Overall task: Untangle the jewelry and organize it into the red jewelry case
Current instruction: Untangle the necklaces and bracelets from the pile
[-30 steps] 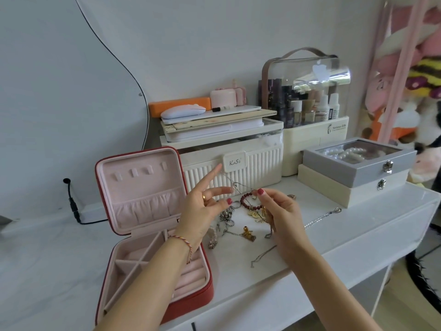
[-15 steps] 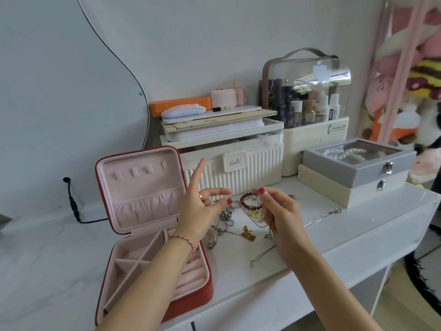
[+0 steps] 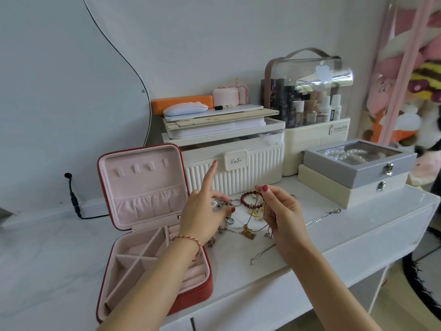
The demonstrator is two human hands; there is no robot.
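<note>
- My left hand (image 3: 202, 211) is raised over the tangled jewelry pile (image 3: 241, 223), index finger pointing up, the other fingers loosely spread; thumb and a fingertip meet at a silver chain (image 3: 229, 204) by the pile's left edge, though I can't tell if they really pinch it.
- My right hand (image 3: 281, 213) is curled, thumb and forefinger pinching a thin chain strand (image 3: 256, 206) lifted off the pile.
- Red bead bracelet (image 3: 248, 199) lies on the white tabletop (image 3: 358, 225) between my hands, touching the gold charms.
- Another silver chain (image 3: 322, 217) trails right of my right hand, clasp toward the stacked boxes.
- Red jewelry case (image 3: 143, 225) sits open at the left, lid upright, pink compartments showing; my left forearm crosses over its tray.
- White ribbed organizer (image 3: 257, 173) stands behind the pile.
</note>
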